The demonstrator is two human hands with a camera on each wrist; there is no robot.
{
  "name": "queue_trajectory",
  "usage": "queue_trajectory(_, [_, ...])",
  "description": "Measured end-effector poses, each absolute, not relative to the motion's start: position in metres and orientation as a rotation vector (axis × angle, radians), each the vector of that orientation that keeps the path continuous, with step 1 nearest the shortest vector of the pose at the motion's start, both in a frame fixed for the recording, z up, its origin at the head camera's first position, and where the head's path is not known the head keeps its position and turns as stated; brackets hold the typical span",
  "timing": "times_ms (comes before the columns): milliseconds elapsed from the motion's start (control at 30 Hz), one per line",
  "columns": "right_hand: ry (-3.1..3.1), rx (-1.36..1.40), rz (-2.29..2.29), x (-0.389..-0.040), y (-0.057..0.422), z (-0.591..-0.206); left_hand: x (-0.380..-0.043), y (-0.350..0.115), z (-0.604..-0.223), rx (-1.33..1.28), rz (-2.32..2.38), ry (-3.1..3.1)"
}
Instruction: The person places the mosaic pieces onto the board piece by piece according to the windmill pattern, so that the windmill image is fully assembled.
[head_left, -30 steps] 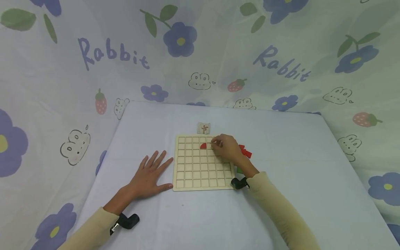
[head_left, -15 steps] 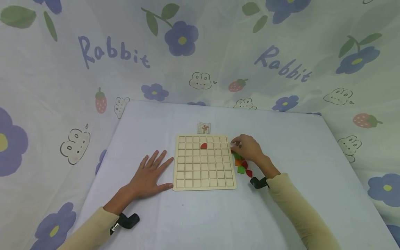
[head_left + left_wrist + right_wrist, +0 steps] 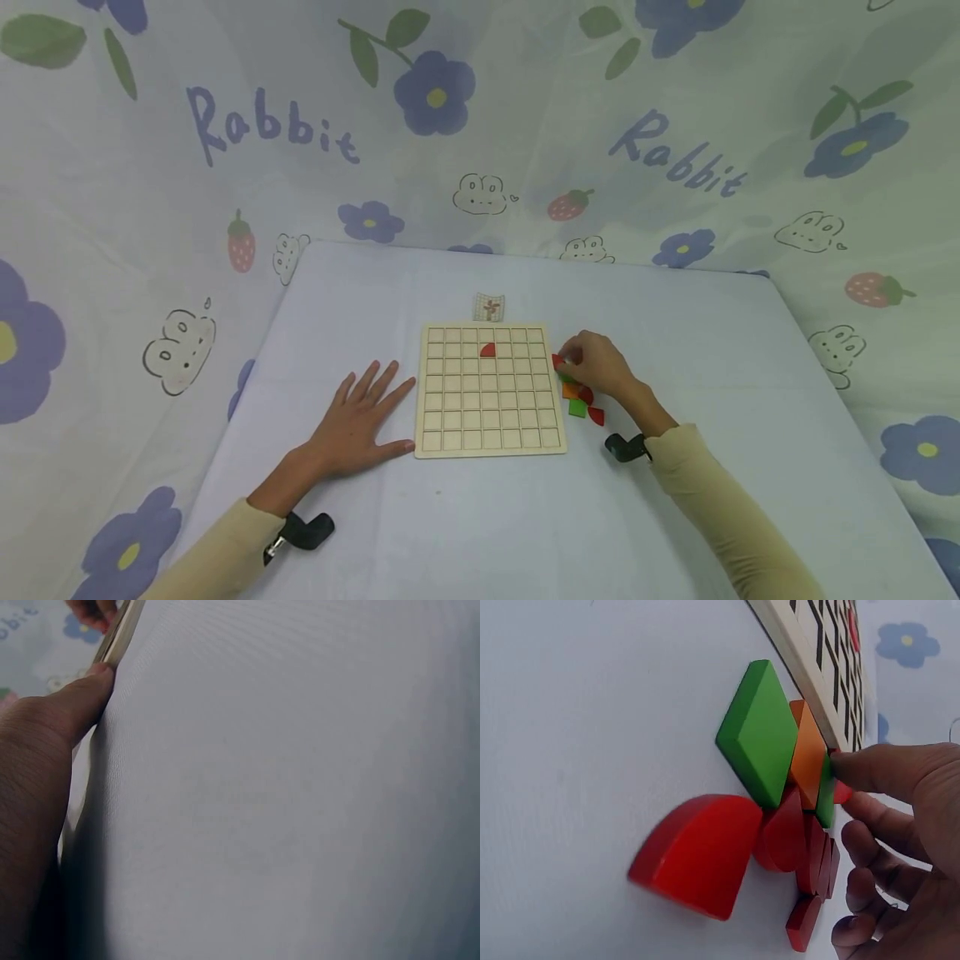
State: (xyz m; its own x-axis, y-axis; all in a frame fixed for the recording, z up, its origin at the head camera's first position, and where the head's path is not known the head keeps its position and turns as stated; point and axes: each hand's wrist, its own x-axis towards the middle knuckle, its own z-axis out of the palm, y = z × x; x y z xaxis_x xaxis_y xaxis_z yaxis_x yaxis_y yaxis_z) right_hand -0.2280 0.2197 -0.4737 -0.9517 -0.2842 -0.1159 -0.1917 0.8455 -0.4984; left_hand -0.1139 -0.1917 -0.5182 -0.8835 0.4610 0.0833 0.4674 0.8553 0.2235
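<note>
Currently, right hand [image 3: 596, 364] is pinching a red piece [image 3: 842, 793] beside the grid board [image 3: 491, 392]. Left hand [image 3: 351, 433] is lying fingers spread, touching the board.

"Rabbit" [image 3: 268, 125] printed twice in purple across flowered backdrop cloth [image 3: 525, 100], left and right

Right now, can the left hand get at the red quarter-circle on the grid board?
Likely yes: the left hand lies beside the grid board, with only bare squares before the red quarter-circle.
</note>
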Motion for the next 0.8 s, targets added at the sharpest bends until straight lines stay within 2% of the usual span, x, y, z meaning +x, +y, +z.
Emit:
queue_trajectory(333, [2.796, -0.377, -0.933, -0.2284, 0.22, -0.4719, -0.1143, -0.1906, -0.5173, -0.742, -0.344, -3.04])
queue_trajectory(800, [2.764, -0.581, -1.194, -0.2283, 0.2123, -0.4718, -0.1136, -0.1914, -0.5167, -0.755, -0.354, -3.028])
